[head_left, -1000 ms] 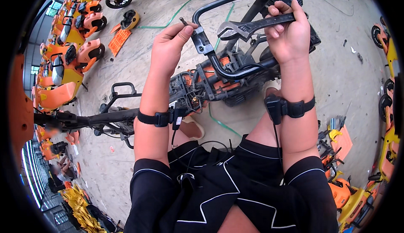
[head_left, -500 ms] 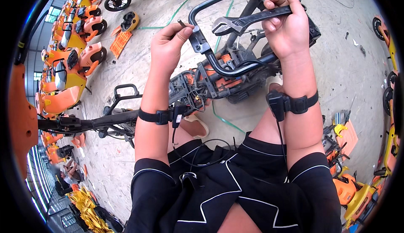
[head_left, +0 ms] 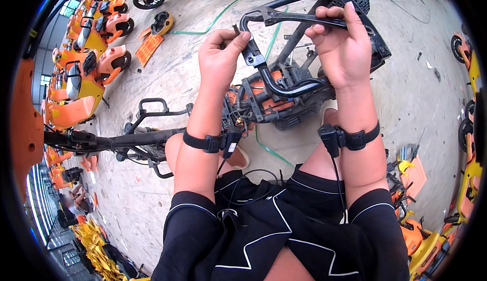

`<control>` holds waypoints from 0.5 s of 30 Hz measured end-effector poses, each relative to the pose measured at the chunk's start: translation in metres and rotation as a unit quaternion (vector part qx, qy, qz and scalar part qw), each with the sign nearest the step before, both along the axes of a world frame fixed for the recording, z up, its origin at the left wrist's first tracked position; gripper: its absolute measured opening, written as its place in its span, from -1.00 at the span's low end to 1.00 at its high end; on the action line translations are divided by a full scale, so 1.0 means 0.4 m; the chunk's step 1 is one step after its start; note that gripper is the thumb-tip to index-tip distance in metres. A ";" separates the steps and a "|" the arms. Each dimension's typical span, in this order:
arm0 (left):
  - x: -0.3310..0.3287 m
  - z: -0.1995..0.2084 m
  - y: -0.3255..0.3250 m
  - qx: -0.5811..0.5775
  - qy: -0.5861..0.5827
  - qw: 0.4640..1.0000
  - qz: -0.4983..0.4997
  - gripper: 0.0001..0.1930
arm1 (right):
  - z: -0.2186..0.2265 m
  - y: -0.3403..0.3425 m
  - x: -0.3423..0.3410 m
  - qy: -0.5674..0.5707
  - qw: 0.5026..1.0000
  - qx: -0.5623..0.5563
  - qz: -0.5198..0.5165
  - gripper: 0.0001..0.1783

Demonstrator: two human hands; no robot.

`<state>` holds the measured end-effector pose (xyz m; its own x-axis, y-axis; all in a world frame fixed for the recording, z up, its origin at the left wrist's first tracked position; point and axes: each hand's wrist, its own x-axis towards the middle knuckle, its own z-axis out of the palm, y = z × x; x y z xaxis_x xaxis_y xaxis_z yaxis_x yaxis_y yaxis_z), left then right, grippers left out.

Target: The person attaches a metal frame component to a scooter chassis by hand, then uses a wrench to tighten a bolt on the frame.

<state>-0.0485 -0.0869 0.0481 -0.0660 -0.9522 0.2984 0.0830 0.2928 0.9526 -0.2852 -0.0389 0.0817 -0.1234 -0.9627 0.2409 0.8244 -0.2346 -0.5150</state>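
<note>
My left hand point(head_left: 218, 55) is closed in a pinch beside a bent black tube frame point(head_left: 289, 90). A short dark bolt-like pin point(head_left: 236, 29) pokes out above its thumb and finger. Just to the right, a bracket point(head_left: 253, 56) with a bolt sits on the tube. Wrapped round the handle of an adjustable wrench point(head_left: 291, 17) is my right hand point(head_left: 342, 50). The wrench's jaws lie over the tube's upper left bend; whether they touch it I cannot tell. Below the tube stretches a stripped scooter chassis point(head_left: 253, 98) with exposed wires.
Orange and yellow scooters point(head_left: 109, 60) line the left side. A helmet-like yellow part point(head_left: 161, 23) and an orange panel point(head_left: 149, 50) lie on the concrete floor. Green strap point(head_left: 228, 12) trails across it. Loose parts and tools point(head_left: 406, 167) lie at right; another person point(head_left: 78, 200) is at far left.
The wrench has swung up and left, its jaws now by the tube's bend. My left hand has moved right and slightly down with the pin, and the tube has shifted in view.
</note>
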 end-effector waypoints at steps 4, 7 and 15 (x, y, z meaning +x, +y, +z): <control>-0.006 -0.001 0.004 0.001 0.015 1.000 0.010 -0.83 | -0.005 -0.004 -0.007 -0.004 0.999 -0.026 0.040 -0.58; -0.017 0.001 0.009 -0.004 0.032 0.999 0.011 -0.84 | -0.006 -0.002 -0.002 0.021 0.998 -0.043 0.051 -0.58; -0.029 0.004 0.031 -0.054 -0.080 0.991 0.088 -0.84 | 0.001 0.030 0.025 0.027 0.998 -0.033 0.040 -0.60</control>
